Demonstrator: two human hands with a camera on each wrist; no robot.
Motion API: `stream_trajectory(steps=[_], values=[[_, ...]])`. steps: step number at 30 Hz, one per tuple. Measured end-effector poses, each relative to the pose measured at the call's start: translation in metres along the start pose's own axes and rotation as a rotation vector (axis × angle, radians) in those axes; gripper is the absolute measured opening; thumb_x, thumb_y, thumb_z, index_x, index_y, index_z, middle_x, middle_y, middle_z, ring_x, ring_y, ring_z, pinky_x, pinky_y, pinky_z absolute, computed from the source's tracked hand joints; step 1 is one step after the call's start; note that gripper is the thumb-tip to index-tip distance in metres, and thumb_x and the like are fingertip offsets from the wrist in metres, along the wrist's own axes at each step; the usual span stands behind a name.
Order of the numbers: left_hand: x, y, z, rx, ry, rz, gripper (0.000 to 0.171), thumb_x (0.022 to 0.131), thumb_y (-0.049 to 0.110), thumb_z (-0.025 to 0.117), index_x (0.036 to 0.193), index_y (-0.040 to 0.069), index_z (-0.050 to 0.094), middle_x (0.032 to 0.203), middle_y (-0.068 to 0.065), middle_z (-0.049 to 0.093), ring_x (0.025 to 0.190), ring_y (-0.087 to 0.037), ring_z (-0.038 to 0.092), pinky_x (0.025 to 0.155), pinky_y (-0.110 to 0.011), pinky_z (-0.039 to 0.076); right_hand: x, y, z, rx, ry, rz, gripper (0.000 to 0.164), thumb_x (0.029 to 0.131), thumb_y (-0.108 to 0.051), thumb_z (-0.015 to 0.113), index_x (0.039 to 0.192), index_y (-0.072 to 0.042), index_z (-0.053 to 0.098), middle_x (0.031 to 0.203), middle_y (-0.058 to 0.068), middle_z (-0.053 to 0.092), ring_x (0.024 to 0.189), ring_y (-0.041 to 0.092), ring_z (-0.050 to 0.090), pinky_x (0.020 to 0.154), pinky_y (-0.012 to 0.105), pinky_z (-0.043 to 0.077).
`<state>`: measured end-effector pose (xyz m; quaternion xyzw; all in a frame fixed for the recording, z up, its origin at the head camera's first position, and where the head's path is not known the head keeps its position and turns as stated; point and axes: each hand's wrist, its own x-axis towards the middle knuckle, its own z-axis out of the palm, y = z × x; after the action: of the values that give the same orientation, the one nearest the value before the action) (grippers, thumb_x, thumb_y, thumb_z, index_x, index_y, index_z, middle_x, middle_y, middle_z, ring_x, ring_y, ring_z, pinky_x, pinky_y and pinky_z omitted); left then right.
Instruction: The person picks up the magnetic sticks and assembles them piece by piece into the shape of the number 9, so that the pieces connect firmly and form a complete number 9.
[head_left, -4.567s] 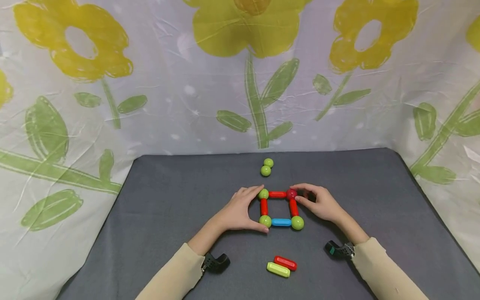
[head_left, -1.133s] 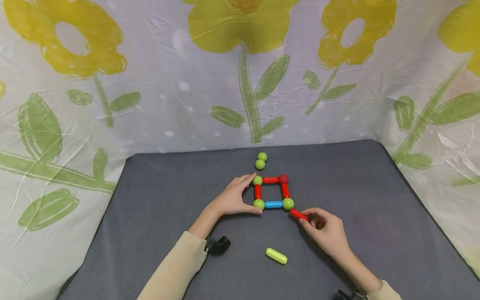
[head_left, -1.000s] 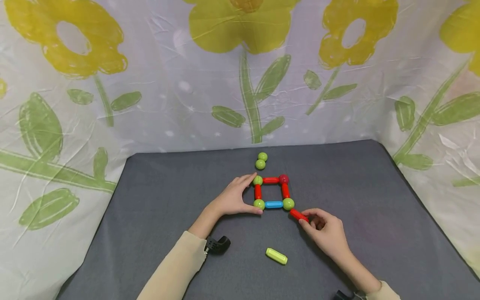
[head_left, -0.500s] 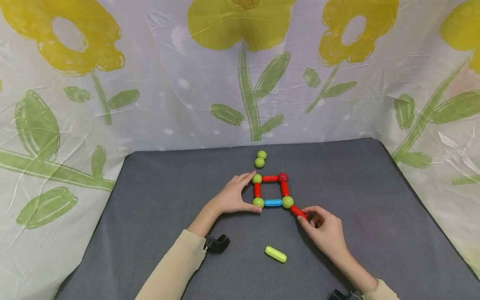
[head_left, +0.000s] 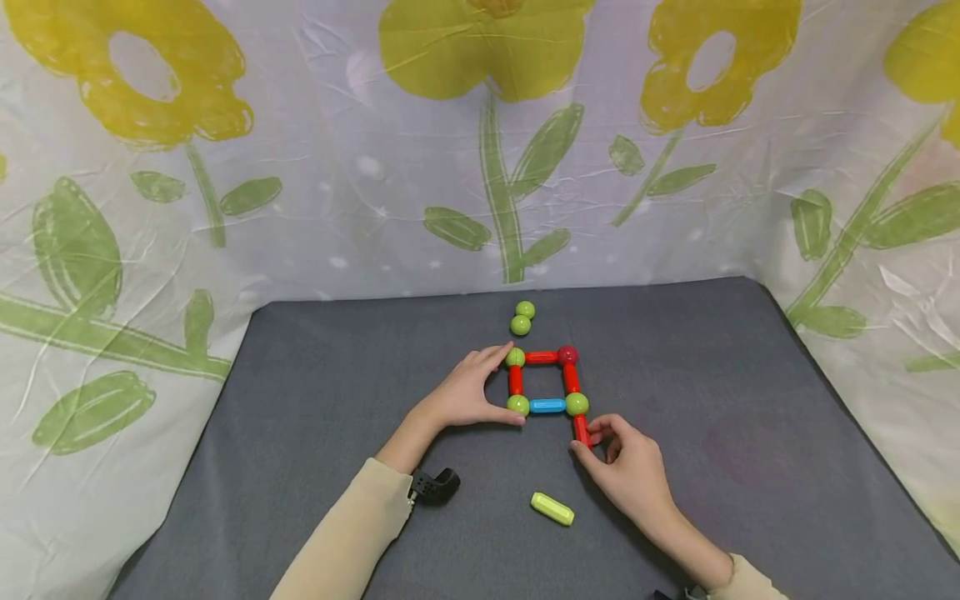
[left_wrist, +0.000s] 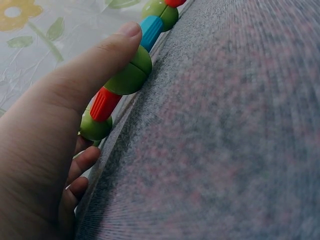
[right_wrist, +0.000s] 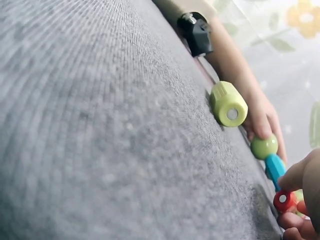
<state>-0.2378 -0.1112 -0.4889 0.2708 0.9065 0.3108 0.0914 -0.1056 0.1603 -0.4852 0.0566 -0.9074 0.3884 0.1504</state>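
A square of magnetic rods and balls lies on the dark cloth, with three red rods, a blue rod, green balls at three corners and a red ball at the far right. My left hand spans its left side, thumb at the near green ball and fingertips at the far green ball. My right hand pinches another red magnetic rod between thumb and fingers. That rod points toward me from the near right green ball, its far end right at the ball. Its silver end shows in the right wrist view.
A yellow-green rod lies loose nearer to me, between the forearms. Two loose green balls sit together beyond the square. Behind the table's back edge hangs a white curtain with painted yellow flowers.
My right hand picked up the red rod from beside the yellow-green one and brought it to the near right ball. Since half a second ago it swung the rod from slanting to nearly straight toward me.
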Motion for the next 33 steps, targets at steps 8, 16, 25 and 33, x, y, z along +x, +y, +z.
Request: stream_trajectory(steps=[8,16,25,33], values=[[-0.0004,0.0012,-0.0012,0.002,-0.01,0.003,0.123,0.078,0.064,0.088,0.172,0.021,0.021,0.173,-0.007,0.031,0.154,-0.032,0.033,0.123,-0.058,0.032,-0.0001,-0.0001,0.0001,0.002,-0.003,0.02,0.025,0.082,-0.013,0.093,0.097,-0.013,0.072,0.078,-0.006,0.07,0.054,0.003,0.045,0.051,0.023,0.039],[-0.0008,0.002,-0.002,-0.007,-0.007,0.005,0.122,0.078,0.062,0.089,0.172,0.021,0.022,0.172,-0.007,0.032,0.153,-0.031,0.034,0.123,-0.058,0.033,0.0006,0.0001,-0.0011,0.038,0.018,-0.004,0.022,0.083,-0.01,0.09,0.095,-0.013,0.072,0.077,-0.006,0.068,0.054,0.003,0.045,0.05,0.022,0.037],[-0.0011,0.0026,-0.0024,-0.01,-0.006,0.003,0.123,0.077,0.062,0.09,0.172,0.021,0.023,0.172,-0.007,0.032,0.153,-0.031,0.034,0.123,-0.058,0.032,-0.0001,-0.0005,-0.0017,0.046,0.009,-0.006,0.023,0.083,-0.01,0.09,0.096,-0.012,0.072,0.077,-0.005,0.068,0.054,0.002,0.044,0.05,0.022,0.037],[-0.0009,0.0022,-0.0013,-0.001,0.001,0.003,0.122,0.078,0.062,0.089,0.171,0.021,0.023,0.172,-0.006,0.033,0.153,-0.03,0.035,0.122,-0.057,0.034,0.0024,0.0015,-0.0038,0.053,0.005,-0.011,0.022,0.085,-0.012,0.09,0.097,-0.012,0.072,0.079,-0.005,0.069,0.053,0.002,0.044,0.048,0.023,0.037]])
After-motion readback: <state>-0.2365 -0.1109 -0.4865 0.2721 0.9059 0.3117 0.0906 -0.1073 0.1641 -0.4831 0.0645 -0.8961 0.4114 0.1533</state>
